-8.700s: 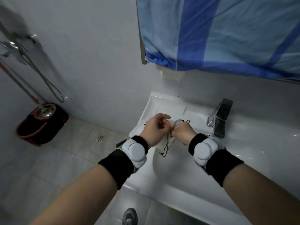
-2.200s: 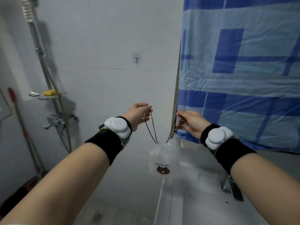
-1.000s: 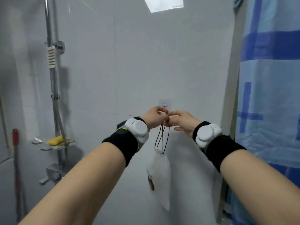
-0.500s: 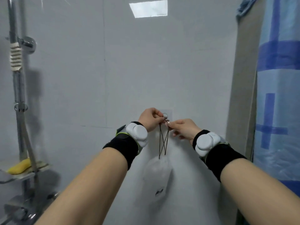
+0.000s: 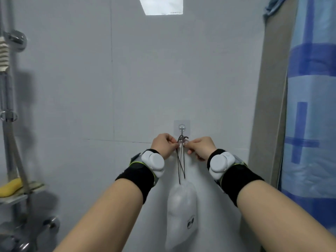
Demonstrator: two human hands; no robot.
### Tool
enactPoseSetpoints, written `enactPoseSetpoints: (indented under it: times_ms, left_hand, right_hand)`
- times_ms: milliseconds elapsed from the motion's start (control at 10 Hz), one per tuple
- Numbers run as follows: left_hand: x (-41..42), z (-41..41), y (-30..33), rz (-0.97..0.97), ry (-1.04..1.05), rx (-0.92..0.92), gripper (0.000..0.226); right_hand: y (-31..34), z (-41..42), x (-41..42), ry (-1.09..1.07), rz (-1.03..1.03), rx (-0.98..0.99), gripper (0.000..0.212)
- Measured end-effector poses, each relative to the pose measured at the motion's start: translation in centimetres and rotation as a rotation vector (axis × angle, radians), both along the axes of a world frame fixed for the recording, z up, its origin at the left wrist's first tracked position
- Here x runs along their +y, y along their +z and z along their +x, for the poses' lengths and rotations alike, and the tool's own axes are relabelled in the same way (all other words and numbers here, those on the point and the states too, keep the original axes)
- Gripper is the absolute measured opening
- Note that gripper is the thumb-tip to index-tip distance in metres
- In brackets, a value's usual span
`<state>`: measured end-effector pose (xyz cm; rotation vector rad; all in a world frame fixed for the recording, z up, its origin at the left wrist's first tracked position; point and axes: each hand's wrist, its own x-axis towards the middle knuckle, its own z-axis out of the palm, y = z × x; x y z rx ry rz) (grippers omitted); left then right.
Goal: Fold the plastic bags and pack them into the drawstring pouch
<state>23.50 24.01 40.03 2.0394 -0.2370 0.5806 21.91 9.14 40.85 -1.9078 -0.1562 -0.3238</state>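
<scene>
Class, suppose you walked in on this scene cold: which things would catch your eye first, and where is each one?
First, the two hands meeting mid-frame at the wall hook: the left hand and right hand each pinch the dark cords. Below them the white pouch hangs against the tiles. Then the blue curtain along the right edge.

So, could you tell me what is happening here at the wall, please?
A person is hanging a filled white drawstring pouch on a small wall hook. The left hand and right hand each pinch the dark cords just below the hook, where the cord loops sit. The pouch dangles against the tiled wall beneath the hands.
</scene>
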Motion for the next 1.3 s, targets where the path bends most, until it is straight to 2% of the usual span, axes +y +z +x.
enactPoseSetpoints:
  times_ms: [100, 200, 300, 400, 600, 900, 1100, 1200, 1300]
  left_hand:
    - [0.2, -0.3, -2.5, -0.014, -0.024, 0.088, 0.026]
    - [0.3, -1.1, -5.0, 0.006, -0.071, 0.21, 0.043]
    - [0.3, -2.0, -7.3, 0.067, -0.147, 0.313, 0.041]
    - [0.3, -2.4, -8.9, 0.102, -0.187, 0.364, 0.028]
    - [0.1, -3.2, -11.5, -0.103, -0.234, 0.339, 0.019]
    - [-0.2, -4.5, -13.7, -0.35, -0.215, 0.301, 0.02]
    - [-0.2, -5.9, -13.8, -0.333, -0.119, 0.232, 0.045]
    - [-0.8, -6.9, -14.0, -0.354, 0.047, 0.211, 0.053]
    - [-1.4, -7.9, -13.3, -0.356, 0.227, 0.155, 0.047]
  right_hand:
    - [-1.5, 0.0, -0.1, 0.027, 0.015, 0.049, 0.016]
    - [-3.4, -0.2, -0.3, 0.058, -0.021, 0.123, 0.007]
    - [-5.3, -0.7, -0.7, 0.108, -0.036, 0.201, 0.004]
    - [-6.7, -1.3, -1.0, 0.122, -0.088, 0.247, 0.02]
    - [-9.5, -3.0, -2.1, 0.157, -0.18, 0.31, 0.026]
    - [-11.7, -3.7, -2.9, 0.107, -0.06, 0.311, 0.024]
    - [-11.2, -4.9, -4.4, 0.15, -0.014, 0.326, 0.017]
    - [-10.5, -6.4, -5.6, 0.175, -0.019, 0.335, 0.013]
    - [-9.8, -7.5, -7.0, 0.197, -0.031, 0.318, 0.019]
